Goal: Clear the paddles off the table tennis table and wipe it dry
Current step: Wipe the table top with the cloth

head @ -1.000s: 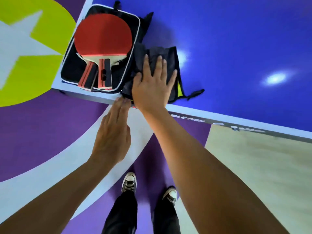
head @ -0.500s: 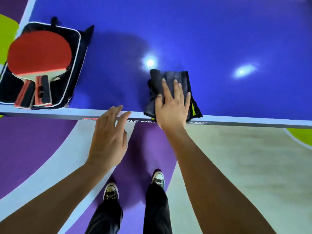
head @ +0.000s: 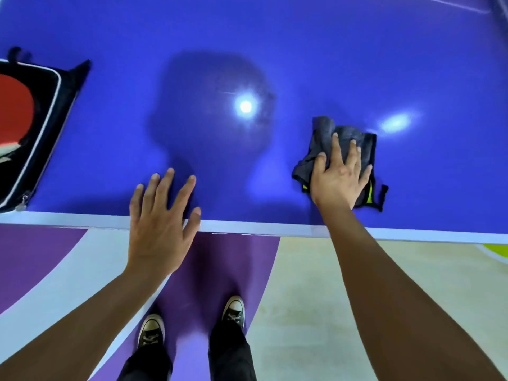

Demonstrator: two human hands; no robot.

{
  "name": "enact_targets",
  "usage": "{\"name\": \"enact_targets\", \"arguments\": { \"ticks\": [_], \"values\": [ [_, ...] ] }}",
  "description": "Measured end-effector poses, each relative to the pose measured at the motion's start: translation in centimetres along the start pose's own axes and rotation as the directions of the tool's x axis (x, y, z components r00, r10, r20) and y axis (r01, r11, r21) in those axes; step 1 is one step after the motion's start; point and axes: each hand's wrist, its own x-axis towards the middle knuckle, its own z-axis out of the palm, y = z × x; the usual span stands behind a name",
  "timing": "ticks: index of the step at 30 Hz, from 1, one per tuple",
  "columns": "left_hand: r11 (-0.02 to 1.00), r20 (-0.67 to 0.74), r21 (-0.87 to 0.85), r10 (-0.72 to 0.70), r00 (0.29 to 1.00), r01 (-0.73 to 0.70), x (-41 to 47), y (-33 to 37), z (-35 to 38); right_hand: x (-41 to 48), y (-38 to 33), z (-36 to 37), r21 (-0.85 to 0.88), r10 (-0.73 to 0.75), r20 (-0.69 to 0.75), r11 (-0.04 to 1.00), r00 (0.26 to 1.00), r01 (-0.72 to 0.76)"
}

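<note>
Our right hand presses flat, fingers straight and spread, on the crumpled dark grey cloth with yellow-green trim. The cloth lies on the glossy blue tabletop near its white front edge. Our left hand is over that edge, fingers spread and relaxed, holding nothing. The red rubber paddle lies in the open black zip case at far left.
</note>
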Motion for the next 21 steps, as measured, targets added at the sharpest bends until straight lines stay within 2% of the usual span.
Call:
{"name": "enact_targets", "arguments": {
  "ticks": [5,8,11,14,17,21],
  "values": [
    [0.998,-0.033,0.026,0.06,0.998,-0.059,-0.1,-0.3,0.5,7.2,-5.8,0.8,0.005,-0.035,0.05,0.999,0.998,0.034],
    [0.998,-0.01,0.024,0.054,0.998,-0.054,0.1,-0.4,0.5,7.9,-10.3,2.0,0.001,-0.152,0.095,0.988,0.984,0.153],
    [0.999,0.032,-0.002,0.035,0.999,-0.035,0.1,-0.4,0.2,3.9,-14.6,3.7,0.013,-0.362,0.103,0.932,0.926,0.363],
    [0.993,0.081,-0.12,0.01,0.997,0.0,0.1,-0.6,-0.7,-2.2,-16.9,4.2,0.041,-0.551,0.112,0.834,0.827,0.55],
    [0.951,0.114,-0.301,-0.039,0.993,0.072,0.4,-1.1,-1.6,-7.0,-15.9,4.3,0.059,-0.631,0.14,0.775,0.763,0.629],
    [0.921,0.115,-0.3,-0.223,0.968,0.248,-1.8,-2.2,-4.1,-13.7,-13.6,3.2,0.097,-0.693,0.168,0.719,0.701,0.688]
  ]
}}
